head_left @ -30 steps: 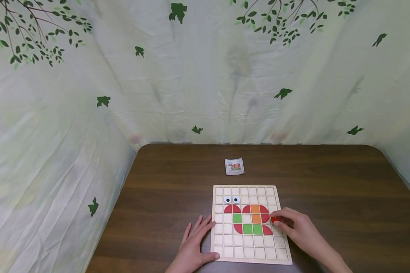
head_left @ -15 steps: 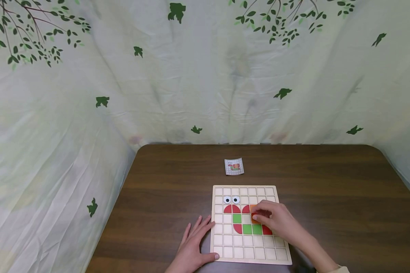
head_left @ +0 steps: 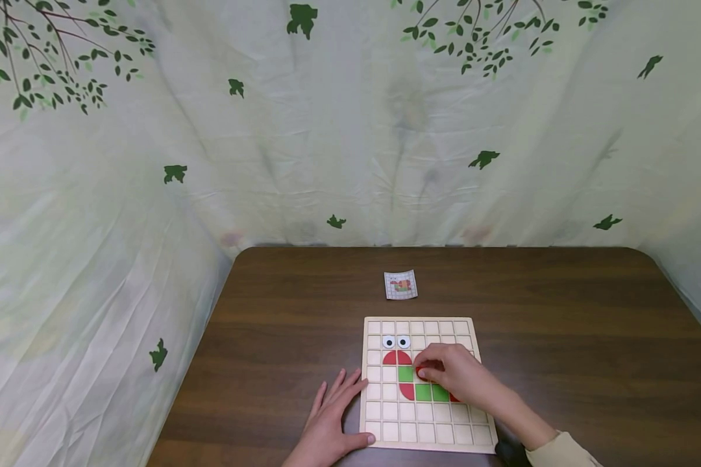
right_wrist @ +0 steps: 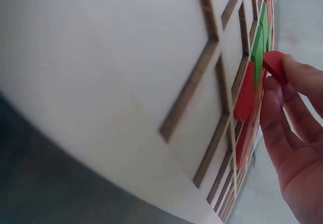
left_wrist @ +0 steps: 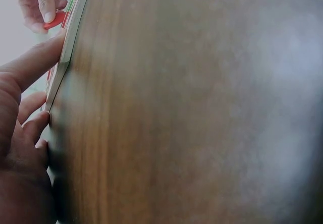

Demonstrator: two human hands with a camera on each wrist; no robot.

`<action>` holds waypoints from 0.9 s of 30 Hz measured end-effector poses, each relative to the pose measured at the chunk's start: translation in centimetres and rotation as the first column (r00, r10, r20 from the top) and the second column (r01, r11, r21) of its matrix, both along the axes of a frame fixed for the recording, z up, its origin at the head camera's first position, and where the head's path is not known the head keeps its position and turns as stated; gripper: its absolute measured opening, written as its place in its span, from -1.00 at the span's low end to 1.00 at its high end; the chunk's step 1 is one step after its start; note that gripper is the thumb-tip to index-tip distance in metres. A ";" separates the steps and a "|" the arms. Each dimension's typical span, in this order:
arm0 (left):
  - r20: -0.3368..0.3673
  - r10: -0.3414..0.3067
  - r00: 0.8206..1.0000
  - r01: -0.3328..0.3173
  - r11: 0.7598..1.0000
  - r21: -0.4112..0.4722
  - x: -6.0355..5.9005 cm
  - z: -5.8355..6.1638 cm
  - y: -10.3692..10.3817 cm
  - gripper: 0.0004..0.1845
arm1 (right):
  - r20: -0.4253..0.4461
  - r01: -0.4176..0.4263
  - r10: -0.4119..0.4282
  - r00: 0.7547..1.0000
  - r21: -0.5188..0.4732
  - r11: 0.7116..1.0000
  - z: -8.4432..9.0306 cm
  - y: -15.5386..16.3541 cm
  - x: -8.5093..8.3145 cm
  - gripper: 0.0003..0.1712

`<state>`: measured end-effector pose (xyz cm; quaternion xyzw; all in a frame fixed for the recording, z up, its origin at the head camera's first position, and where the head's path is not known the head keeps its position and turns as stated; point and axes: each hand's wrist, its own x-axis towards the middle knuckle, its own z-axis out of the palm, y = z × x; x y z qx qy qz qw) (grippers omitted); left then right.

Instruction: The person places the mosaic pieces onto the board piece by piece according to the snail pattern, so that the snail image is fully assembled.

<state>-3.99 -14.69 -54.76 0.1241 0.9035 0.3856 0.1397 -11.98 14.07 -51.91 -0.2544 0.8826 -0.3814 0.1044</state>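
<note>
Head view: the right hand (head_left: 458, 376) lies over the middle of the grid board (head_left: 426, 441), fingers curled, pinching a red piece (head_left: 422, 372) at the fingertips. The piece sits at the hand's left edge, directly over the cell just right of the upper green tile (head_left: 405, 373) and above the lower green tiles (head_left: 431, 392). Red half-rounds (head_left: 397, 357) and the two eyes (head_left: 396, 342) lie beyond, toward the far edge. The hand covers the tiles further right, so these cannot be read. The left hand (head_left: 333, 421) rests flat on the table (head_left: 561, 324), fingers straight, thumb against the board's near left corner; it holds nothing and is the farther hand from the piece. A small card (head_left: 400, 285) lies well apart, beyond the board.

Left wrist view: straight fingers (left_wrist: 35, 62) press the board's edge (left_wrist: 68, 47). The other hand's fingertips pinch the red piece (left_wrist: 54, 20) above the board.

Right wrist view: thumb and fingers (right_wrist: 292, 113) clamp the red piece (right_wrist: 275, 65), tilted and just beside the green tile (right_wrist: 258, 50). Seated red tiles (right_wrist: 245, 98) flank the spot. Whether the piece touches the board cannot be told.
</note>
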 end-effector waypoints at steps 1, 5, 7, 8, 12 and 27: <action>-0.002 0.000 1.000 0.000 1.000 0.001 0.0 0.0 0.0 -0.09 | -0.003 -0.003 0.003 1.000 0.010 1.000 0.0 -0.1 0.0 -0.85; 0.011 0.003 1.000 -0.003 1.000 -0.002 0.0 0.1 0.0 -0.09 | -0.025 -0.003 0.004 1.000 0.034 0.999 -0.1 -0.2 -0.2 -0.85; 0.015 0.005 1.000 -0.005 1.000 -0.004 0.0 0.1 0.1 -0.09 | -0.032 -0.001 0.003 0.999 0.035 0.999 -0.2 -0.3 -0.2 -0.86; 0.016 0.006 1.000 -0.006 1.000 -0.005 0.0 0.1 0.1 -0.09 | -0.034 0.002 -0.001 0.999 0.038 0.999 -0.2 -0.3 -0.2 -0.86; 0.001 0.005 1.000 -0.005 1.000 -0.002 0.1 0.0 0.1 -0.09 | -0.058 0.017 -0.014 0.998 0.043 0.999 -0.3 -0.5 -0.1 -0.87; -0.012 0.007 1.000 -0.007 1.000 0.004 0.1 -0.1 -0.1 -0.08 | -0.109 0.045 -0.038 0.993 0.055 0.997 -0.3 -0.7 0.2 -0.87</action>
